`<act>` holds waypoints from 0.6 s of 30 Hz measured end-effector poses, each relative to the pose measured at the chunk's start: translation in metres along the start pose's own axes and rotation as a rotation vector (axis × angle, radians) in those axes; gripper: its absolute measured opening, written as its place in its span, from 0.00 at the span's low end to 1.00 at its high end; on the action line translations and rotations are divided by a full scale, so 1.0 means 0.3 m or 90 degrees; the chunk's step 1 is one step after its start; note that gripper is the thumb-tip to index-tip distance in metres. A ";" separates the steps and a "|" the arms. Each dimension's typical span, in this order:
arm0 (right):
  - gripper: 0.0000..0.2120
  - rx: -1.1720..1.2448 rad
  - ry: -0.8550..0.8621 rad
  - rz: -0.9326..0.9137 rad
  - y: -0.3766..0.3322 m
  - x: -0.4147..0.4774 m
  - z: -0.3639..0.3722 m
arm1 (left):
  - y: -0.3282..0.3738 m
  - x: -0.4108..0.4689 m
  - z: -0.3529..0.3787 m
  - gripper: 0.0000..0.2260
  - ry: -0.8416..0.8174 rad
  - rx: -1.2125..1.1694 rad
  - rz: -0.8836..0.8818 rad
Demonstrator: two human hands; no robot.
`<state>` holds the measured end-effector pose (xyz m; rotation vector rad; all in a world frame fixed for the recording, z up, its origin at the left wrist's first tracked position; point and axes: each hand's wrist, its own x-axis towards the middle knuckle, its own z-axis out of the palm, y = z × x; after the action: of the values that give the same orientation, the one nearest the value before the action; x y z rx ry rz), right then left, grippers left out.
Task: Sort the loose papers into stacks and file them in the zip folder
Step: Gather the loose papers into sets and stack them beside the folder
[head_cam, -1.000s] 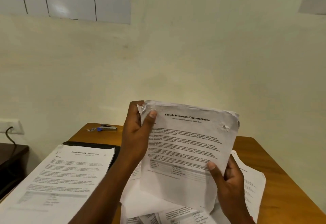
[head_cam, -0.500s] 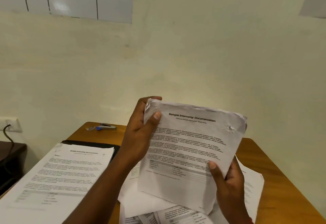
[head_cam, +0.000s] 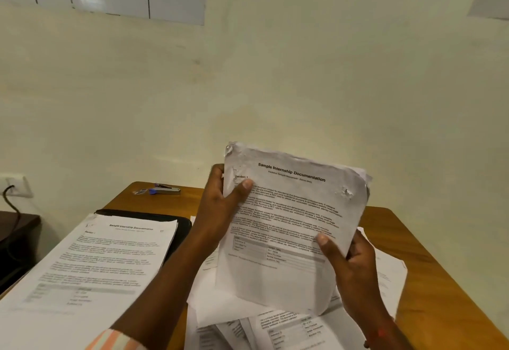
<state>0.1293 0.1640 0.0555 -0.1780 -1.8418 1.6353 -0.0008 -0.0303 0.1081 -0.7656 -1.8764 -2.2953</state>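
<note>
Both hands hold the bundle of papers [head_cam: 289, 228] up over the wooden table [head_cam: 429, 272]: left hand [head_cam: 220, 209] pinches its top corner, right hand [head_cam: 349, 269] grips its side. More loose papers [head_cam: 248, 325] lie below, near a pale wall [head_cam: 275, 74].

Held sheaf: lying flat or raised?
Raised: the sheaf tilts up over loose papers; left hand grips its top-left corner, right hand its right edge. Bottom contact: cannot tell.
</note>
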 end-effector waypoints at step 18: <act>0.16 -0.033 0.016 0.084 0.090 0.008 0.010 | -0.120 -0.044 0.022 0.14 -0.049 0.054 -0.093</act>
<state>0.1172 0.1684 0.0313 -0.3472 -1.8894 1.6660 -0.0003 -0.0184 0.0709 -0.7411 -2.1144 -2.2815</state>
